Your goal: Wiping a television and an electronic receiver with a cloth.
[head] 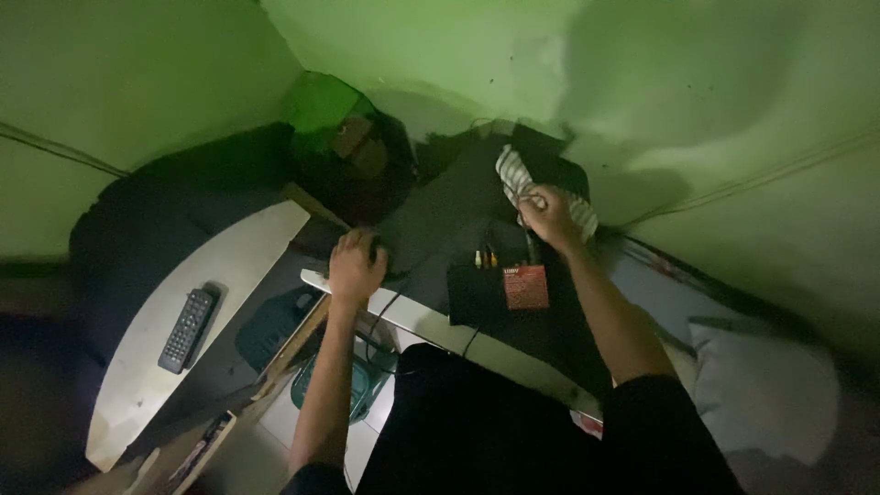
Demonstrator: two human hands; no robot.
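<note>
My left hand (356,264) rests closed on the edge of a dark flat device (431,220) that lies on a white shelf (412,316). My right hand (550,215) grips a striped grey-and-white cloth (518,179) pressed on the far end of the same dark device. A small black box (477,293) with a red label (525,286) and coloured plug sockets sits in front of my right hand, with cables running down from it.
A black remote control (187,328) lies on a curved white shelf (147,367) at the left. Green walls meet in a corner behind. Dark cables (376,321) hang below the shelf. A pale cushion (765,385) lies at the lower right.
</note>
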